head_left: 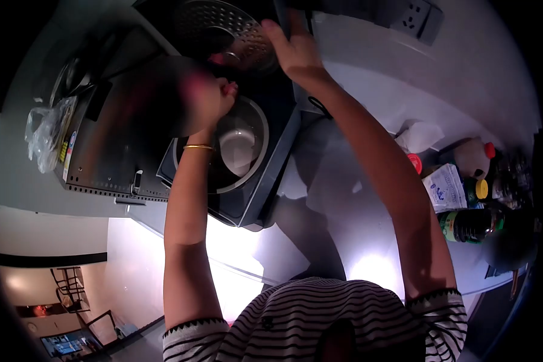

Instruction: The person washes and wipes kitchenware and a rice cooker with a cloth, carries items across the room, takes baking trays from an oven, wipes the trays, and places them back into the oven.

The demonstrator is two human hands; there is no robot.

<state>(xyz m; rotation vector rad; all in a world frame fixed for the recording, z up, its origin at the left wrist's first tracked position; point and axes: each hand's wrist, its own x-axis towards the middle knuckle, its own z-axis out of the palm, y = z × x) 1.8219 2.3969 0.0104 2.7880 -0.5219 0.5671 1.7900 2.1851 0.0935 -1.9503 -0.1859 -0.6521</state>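
Observation:
A metal pot (262,133) with a pale, shiny inside stands on a dark cooker (256,202). Beyond it, a perforated metal steamer tray (214,15) is held up at a tilt. My right hand (298,57) is at the tray's right edge, its thumb on the rim and the other fingers mostly hidden behind. Over the pot's far left rim is my left hand (211,102), with a gold bangle on the wrist. Its fingers are curled, and a dark, pinkish blur covers part of it, so what it holds cannot be made out.
Left of the cooker is a dark metal appliance (99,163) with a perforated edge, a clear plastic bag (45,136) beside it. On the right stand a dark bottle (470,225), a white packet (445,188) and a red-capped jug (472,158). A wall socket (413,18) is at upper right.

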